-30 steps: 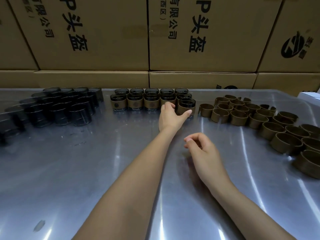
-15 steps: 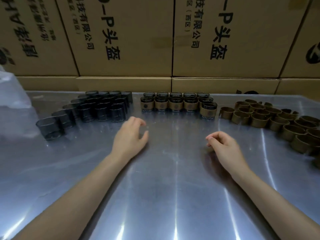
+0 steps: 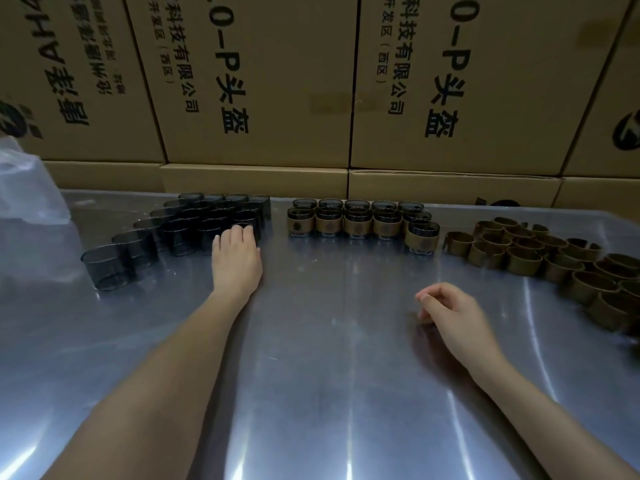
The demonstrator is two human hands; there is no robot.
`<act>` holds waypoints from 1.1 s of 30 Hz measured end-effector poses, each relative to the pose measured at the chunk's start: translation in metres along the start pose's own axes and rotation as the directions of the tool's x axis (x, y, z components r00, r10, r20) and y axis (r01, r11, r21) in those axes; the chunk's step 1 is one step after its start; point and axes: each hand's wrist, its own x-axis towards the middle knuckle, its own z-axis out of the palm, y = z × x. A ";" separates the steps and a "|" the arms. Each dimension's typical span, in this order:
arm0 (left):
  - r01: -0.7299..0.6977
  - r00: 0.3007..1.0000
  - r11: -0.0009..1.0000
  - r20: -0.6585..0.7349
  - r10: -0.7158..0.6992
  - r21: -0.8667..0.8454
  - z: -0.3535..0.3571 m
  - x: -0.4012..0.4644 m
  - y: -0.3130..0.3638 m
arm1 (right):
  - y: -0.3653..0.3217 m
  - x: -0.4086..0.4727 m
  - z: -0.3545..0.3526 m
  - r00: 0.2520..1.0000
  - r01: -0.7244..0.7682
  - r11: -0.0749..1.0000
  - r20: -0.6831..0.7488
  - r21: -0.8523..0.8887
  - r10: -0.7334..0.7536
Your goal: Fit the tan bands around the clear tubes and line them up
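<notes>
Three groups sit along the far side of the tabletop [image 3: 311,341] in the head view: bare clear tubes [image 3: 194,230] far left, banded ones [image 3: 360,220] in the middle, loose tan bands [image 3: 540,258] far right. The left hand [image 3: 237,259] has its fingers curled over the rim of the nearest tube [image 3: 244,228] at the right end of the bare group, so I'd call that grip closing on it, though I can't tell if it's lifted at all. The right hand [image 3: 453,317] rests near the middle with fingers loosely curled, holding nothing. My take on doing this step well: pinch only that one tube so the neighbours touching it don't get knocked, then have the right hand fetch a band from the near edge of its pile. As for containers, the cardboard boxes [image 3: 263,81] stacked behind are shut, contents hidden, and the tubes all look empty. Some clear plastic bag [image 3: 27,202] sits far left, can't tell what's in it.
</notes>
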 end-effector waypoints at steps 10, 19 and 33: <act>-0.218 0.970 0.897 0.019 0.244 -0.383 -0.033 -0.055 0.068 | -0.009 -0.004 -0.001 0.999 -0.001 1.000 0.034 0.024 0.000; -0.431 0.842 0.645 -0.025 0.539 -0.632 -0.074 -0.126 0.167 | -0.011 -0.009 -0.006 0.960 0.120 0.991 0.261 -0.053 -0.102; 0.104 0.959 0.128 0.134 0.249 -0.986 -0.061 -0.108 0.164 | -0.014 -0.014 0.001 0.948 0.305 0.944 0.057 0.123 -0.314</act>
